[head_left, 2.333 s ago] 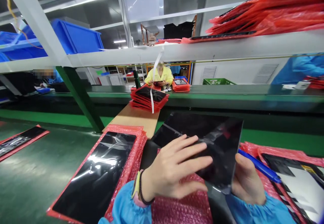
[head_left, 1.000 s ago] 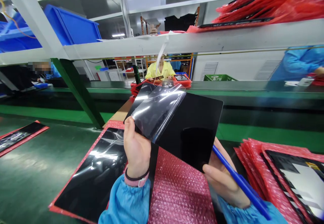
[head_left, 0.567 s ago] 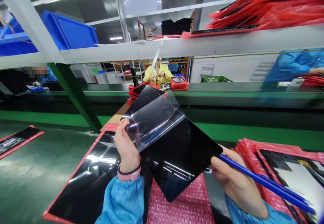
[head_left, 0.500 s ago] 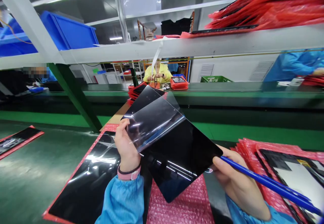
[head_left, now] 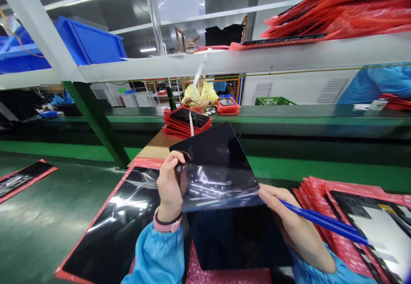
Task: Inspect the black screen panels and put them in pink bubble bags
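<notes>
In front of me is a glossy black screen panel (head_left: 240,241), tilted, with a clear protective film (head_left: 221,189) curled across its middle. My left hand (head_left: 170,185) is closed, its fingers pinching the film at the panel's left edge. On the other side my right hand (head_left: 295,219) is closed at the panel's right edge, thumb against the end of the film. The same hand keeps a slim blue pen-shaped tool (head_left: 324,222) lying along the palm. Red bubble wrap (head_left: 205,271) shows below the panel.
To the left lies another black screen panel (head_left: 109,224) on red wrap. Wrapped parts (head_left: 369,215) are stacked at the right, and more red-wrapped panels (head_left: 186,123) ahead. A white shelf beam (head_left: 224,61) crosses above; a green post (head_left: 96,121) stands left. Co-workers sit beyond.
The panel has turned and dropped lower, and the film now lies across its middle in a flatter band. My left hand has moved slightly right; my right hand has shifted slightly left.
</notes>
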Demonstrator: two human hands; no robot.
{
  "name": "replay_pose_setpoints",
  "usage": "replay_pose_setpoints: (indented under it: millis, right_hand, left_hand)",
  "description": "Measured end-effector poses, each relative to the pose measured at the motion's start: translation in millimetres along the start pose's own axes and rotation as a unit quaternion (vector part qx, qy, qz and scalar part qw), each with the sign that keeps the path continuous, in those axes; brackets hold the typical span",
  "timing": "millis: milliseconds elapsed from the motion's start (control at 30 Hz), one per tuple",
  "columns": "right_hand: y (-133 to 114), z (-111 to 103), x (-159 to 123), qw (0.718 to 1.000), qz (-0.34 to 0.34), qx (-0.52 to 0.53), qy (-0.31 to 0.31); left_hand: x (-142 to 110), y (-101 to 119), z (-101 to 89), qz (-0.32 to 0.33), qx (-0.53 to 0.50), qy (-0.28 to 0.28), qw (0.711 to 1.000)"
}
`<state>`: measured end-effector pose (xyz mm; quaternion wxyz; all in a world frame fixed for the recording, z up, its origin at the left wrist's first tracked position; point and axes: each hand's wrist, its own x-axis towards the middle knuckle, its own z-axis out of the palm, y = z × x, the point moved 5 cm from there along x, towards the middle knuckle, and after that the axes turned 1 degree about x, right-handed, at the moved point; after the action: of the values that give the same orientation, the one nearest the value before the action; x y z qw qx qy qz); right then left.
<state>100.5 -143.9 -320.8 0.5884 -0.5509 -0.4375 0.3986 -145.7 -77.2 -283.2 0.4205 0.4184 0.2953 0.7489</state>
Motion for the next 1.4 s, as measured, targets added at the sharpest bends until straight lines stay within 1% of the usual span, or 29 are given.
replay_pose_setpoints:
  millis: [33,67,100,133,200,233,267,367,433,533,600,667,733,767,800,867,933,1000,1067,1100,1167,1233,1300,1367,1400]
  right_hand:
    - [-2,1,1,1.0,-0.011,-0.003,-0.002]
    - [-5,4,1,0.999,-0.029,-0.011,-0.023]
    - [-10,9,2,0.996,-0.051,-0.023,-0.063]
    - [-15,15,1,0.99,-0.076,-0.039,-0.115]
    - [-24,24,-1,0.968,-0.119,-0.073,-0.209]
    - [-27,26,-3,0.96,-0.134,-0.088,-0.229]
    - [-29,27,-3,0.957,-0.148,-0.101,-0.229]
    - [-26,25,-6,0.953,-0.183,-0.134,-0.201]
    - [-21,24,-8,0.95,-0.214,-0.148,-0.171]
    - [-19,23,-14,0.938,-0.299,-0.136,-0.114]
    - [-21,25,-19,0.91,-0.375,-0.144,-0.099]
    - [-25,29,-25,0.871,-0.438,-0.194,-0.111]
    - [-29,32,-30,0.838,-0.474,-0.24,-0.126]
    - [-31,32,-32,0.831,-0.482,-0.244,-0.132]
    - [-34,30,-33,0.829,-0.488,-0.237,-0.133]
    - [-38,27,-35,0.836,-0.49,-0.218,-0.121]
    - [-39,22,-35,0.84,-0.492,-0.215,-0.084]
    - [-39,16,-34,0.829,-0.513,-0.222,-0.037]
    - [-36,11,-32,0.82,-0.533,-0.209,-0.004]
    - [-35,8,-31,0.822,-0.536,-0.193,0.009]
    - [-31,3,-27,0.836,-0.527,-0.146,0.045]
    - [-30,-3,-24,0.851,-0.511,-0.074,0.098]
    - [-30,-8,-21,0.863,-0.486,0.0,0.139]
    - [-32,-12,-17,0.867,-0.472,0.052,0.152]
    - [-34,-14,-14,0.869,-0.468,0.066,0.149]
  left_hand:
    - [-2,0,3.0,0.011,0.003,-0.021,1.0]
    - [-4,0,5.4,0.022,0.007,-0.04,0.999]
    - [-6,1,7.1,0.031,0.01,-0.055,0.998]
    - [-7,1,7.9,0.035,0.011,-0.064,0.997]
    - [-8,1,7.6,0.03,0.008,-0.07,0.997]
    - [-8,1,6.8,0.027,0.005,-0.07,0.997]
    - [-9,1,5.9,0.026,0.001,-0.07,0.997]
    - [-9,2,4.1,0.033,-0.004,-0.073,0.997]
    - [-10,2,4.4,0.041,0.001,-0.077,0.996]
    - [-11,3,7.2,0.058,0.013,-0.086,0.995]
    - [-11,5,9.1,0.077,0.02,-0.091,0.993]
    - [-13,8,10.0,0.097,0.031,-0.1,0.99]
    - [-14,10,8.8,0.121,0.047,-0.104,0.986]
    - [-15,10,7.2,0.134,0.057,-0.101,0.984]
    - [-15,11,5.2,0.147,0.067,-0.096,0.982]
    - [-18,11,1.4,0.166,0.087,-0.085,0.979]
    - [-21,12,0.5,0.178,0.114,-0.089,0.973]
    - [-26,15,4.0,0.203,0.139,-0.114,0.962]
    - [-32,21,9.8,0.237,0.161,-0.147,0.947]
    - [-35,23,12.7,0.252,0.169,-0.163,0.939]
    - [-42,24,16.3,0.265,0.181,-0.184,0.929]
    - [-49,18,15.8,0.248,0.176,-0.188,0.934]
    - [-56,9,12.4,0.204,0.151,-0.172,0.952]
    - [-64,0,11.1,0.154,0.128,-0.161,0.966]
    - [-68,-2,13.2,0.135,0.12,-0.169,0.969]
